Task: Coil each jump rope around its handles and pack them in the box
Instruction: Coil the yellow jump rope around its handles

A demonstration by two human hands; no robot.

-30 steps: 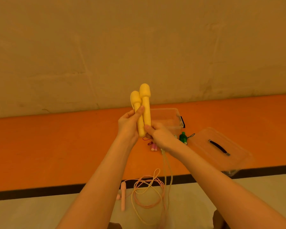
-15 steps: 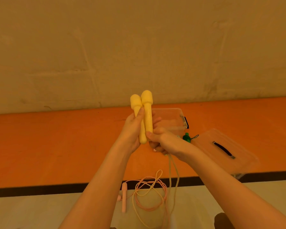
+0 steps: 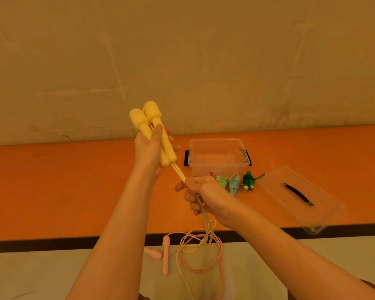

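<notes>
— While my left hand (image 3: 148,152) grips both yellow handles (image 3: 154,133), what's in the box (image 3: 218,156)?
— Looks empty (lid (image 3: 299,195) off beside it); my right hand (image 3: 204,191) pinches the rope (image 3: 179,172).

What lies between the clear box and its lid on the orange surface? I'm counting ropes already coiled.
In the head view, three coiled ropes sit between the clear box and the lid: light green, pale blue, dark green.

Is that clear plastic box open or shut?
Open. The box has no cover on it; its lid lies apart on the orange surface.
</notes>
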